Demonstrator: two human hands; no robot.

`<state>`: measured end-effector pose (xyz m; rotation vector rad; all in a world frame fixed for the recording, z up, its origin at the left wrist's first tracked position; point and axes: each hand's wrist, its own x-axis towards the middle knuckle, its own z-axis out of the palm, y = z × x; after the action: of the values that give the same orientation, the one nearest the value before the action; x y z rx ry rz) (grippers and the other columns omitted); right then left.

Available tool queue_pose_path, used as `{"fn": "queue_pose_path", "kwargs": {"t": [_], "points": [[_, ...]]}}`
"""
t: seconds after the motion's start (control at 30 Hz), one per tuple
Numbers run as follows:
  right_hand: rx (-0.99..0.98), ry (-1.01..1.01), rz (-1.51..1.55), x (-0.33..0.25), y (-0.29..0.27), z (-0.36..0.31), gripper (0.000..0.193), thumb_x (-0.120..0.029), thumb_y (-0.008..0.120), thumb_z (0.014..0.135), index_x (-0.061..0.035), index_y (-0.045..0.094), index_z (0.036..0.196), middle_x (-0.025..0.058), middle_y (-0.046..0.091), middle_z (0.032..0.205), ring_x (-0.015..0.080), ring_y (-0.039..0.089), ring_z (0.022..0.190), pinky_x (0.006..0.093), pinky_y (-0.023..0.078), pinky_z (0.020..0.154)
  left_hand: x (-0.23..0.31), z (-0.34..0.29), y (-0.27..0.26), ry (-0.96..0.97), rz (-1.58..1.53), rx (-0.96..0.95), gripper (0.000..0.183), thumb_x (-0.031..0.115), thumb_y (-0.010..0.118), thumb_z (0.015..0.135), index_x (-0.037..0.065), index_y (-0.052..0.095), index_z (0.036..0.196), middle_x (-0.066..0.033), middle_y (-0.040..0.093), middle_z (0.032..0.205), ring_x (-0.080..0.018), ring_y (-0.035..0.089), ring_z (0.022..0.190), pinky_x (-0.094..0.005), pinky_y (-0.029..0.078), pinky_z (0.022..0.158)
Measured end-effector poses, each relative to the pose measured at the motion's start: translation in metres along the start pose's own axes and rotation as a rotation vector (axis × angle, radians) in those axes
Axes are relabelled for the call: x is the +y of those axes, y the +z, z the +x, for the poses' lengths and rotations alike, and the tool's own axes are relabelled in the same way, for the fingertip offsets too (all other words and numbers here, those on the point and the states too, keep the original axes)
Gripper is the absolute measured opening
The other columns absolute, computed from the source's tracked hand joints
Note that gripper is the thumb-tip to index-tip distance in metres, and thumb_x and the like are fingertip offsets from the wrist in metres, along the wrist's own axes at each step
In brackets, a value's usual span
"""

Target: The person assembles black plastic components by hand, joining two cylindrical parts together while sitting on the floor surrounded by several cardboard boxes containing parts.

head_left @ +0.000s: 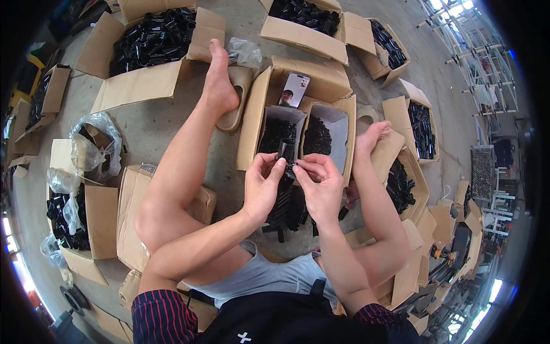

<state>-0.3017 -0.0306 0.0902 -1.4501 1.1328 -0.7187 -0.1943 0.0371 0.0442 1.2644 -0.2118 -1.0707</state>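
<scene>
In front of my lap, my left hand (264,182) grips a short black plastic tube-like part (286,148) between thumb and fingers, its upper end pointing away from me. My right hand (321,188) is closed in a pinch at the part's lower right side; whatever lies between those fingertips is too small to make out. Just beyond the hands are two grey trays, a left one (299,118) and a right one (339,127), both holding small black pieces (317,137). Below the hands, a pile of longer black parts (282,207) lies between my legs, partly covered by my wrists.
An open cardboard box (254,131) surrounds the trays, with a phone (294,90) propped inside. Cardboard boxes of black parts stand around: far left (137,87), far middle (303,41), right (423,207), near left (103,221). A sandal (236,100) lies by my left foot. Metal racks (478,57) stand far right.
</scene>
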Motion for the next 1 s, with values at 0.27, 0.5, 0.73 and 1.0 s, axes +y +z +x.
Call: {"fn": "queue_pose_path", "kwargs": {"t": [0.27,0.5,0.73,1.0], "points": [[0.100,-0.102,-0.024,0.011,0.009,-0.005,0.022,-0.001,0.076,0.087,0.0023,0.062,0.104,0.0108,0.075,0.097,0.0097,0.069,0.088,0.0243,0.055,0.079,0.001,-0.005,0.003,0.075,0.015,-0.032,0.021,0.013,0.064,0.100,-0.001,0.058,0.114,-0.0082,0.068,0.104,-0.0120,0.063,0.096,-0.0285,0.050,0.086],[0.115,-0.126,-0.157,0.011,0.010,-0.006,0.020,-0.009,0.077,0.089,0.0020,0.067,0.103,0.0116,0.075,0.094,0.0139,0.070,0.085,0.0265,0.054,0.077,0.003,-0.006,0.000,0.080,0.025,-0.035,0.022,0.014,0.065,0.100,-0.001,0.059,0.115,-0.0064,0.067,0.103,-0.0107,0.062,0.095,-0.0276,0.050,0.086],[0.125,-0.292,-0.422,-0.003,0.011,-0.009,0.017,-0.016,0.075,0.090,-0.0010,0.073,0.098,0.0133,0.072,0.089,0.0224,0.070,0.080,0.0328,0.055,0.075,0.004,-0.007,0.000,0.071,0.018,-0.057,0.023,0.014,0.065,0.100,0.000,0.058,0.117,-0.0040,0.065,0.105,-0.0090,0.059,0.097,-0.0260,0.048,0.088],[0.110,-0.360,-0.640,0.003,0.008,-0.003,0.020,-0.015,0.073,0.090,0.0005,0.070,0.102,0.0168,0.071,0.100,0.0278,0.069,0.092,0.0352,0.054,0.082,0.004,-0.007,0.000,0.067,0.026,-0.072,0.021,0.012,0.063,0.100,0.000,0.058,0.116,-0.0052,0.066,0.107,-0.0098,0.060,0.098,-0.0269,0.049,0.089]]}}
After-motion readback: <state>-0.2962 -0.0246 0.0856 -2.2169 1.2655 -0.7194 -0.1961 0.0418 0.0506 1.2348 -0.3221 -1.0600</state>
